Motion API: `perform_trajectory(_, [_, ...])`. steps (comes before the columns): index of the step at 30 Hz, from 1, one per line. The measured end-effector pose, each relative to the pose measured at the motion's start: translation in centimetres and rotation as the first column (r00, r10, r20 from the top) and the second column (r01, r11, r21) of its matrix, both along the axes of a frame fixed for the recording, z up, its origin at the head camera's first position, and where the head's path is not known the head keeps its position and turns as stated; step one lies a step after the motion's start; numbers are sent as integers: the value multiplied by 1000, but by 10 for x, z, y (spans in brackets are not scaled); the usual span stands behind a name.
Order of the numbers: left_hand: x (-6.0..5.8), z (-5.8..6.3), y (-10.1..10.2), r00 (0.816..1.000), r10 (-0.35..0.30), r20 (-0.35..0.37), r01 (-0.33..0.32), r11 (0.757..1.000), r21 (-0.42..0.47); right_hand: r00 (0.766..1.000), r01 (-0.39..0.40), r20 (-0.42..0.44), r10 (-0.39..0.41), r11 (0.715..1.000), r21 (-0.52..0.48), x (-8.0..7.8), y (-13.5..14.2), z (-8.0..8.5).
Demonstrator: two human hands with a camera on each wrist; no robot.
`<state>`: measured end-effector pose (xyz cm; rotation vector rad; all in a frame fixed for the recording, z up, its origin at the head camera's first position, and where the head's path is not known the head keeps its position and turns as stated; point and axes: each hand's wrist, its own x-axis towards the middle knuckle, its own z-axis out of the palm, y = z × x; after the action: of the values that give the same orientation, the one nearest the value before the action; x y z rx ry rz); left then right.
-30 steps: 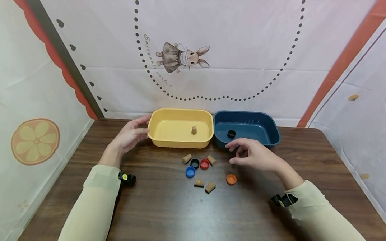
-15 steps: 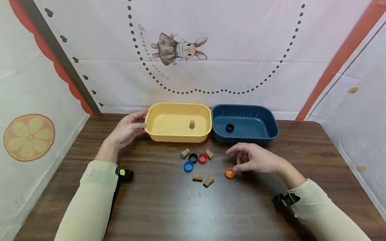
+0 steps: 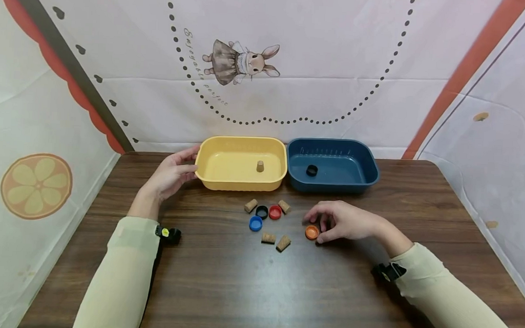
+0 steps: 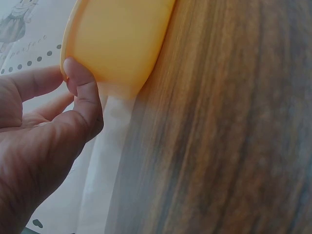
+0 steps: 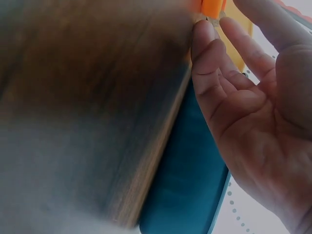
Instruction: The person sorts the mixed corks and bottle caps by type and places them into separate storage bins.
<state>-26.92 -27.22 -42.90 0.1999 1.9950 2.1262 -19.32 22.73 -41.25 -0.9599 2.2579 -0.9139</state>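
In the head view my left hand [image 3: 168, 175] is at the left end of a yellow plastic tub [image 3: 239, 186]. The left wrist view has its thumb and a finger pinching the tub's rim [image 4: 64, 53]. Over the table, my right hand [image 3: 348, 221] reaches down to an orange bottle cap [image 3: 312, 232]. Its thumb tip is right at the cap's near right edge, and the bent forefinger is above the far side, with a gap between them. In the right wrist view the orange cap [image 5: 211, 8] shows just beyond the fingertips, cut by the top edge.
A blue tub [image 3: 332, 187] holding a black cap [image 3: 312, 170] adjoins the yellow one, which holds a cork [image 3: 260, 166]. In front lie several corks [image 3: 283, 243], a red cap [image 3: 275, 212], a blue cap [image 3: 255, 223] and another black cap [image 3: 262, 212]. A printed cloth [image 3: 329, 49] hangs behind.
My right hand has come down from in front of the blue tub toward the orange cap, its thumb now beside it. My left hand stays at the yellow tub. The head view has shifted slightly.
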Motion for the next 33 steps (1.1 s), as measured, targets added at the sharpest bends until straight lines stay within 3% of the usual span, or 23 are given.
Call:
perform_trajectory(9, [1, 0, 1, 1000, 18, -4, -18, 999, -27, 999, -26, -46, 27, 999, 20, 5, -6, 2])
perform_trajectory(33, [2, 2, 1, 1000, -17, -13, 17, 1000, 4, 995, -23, -91, 28, 998, 57, 7, -10, -2])
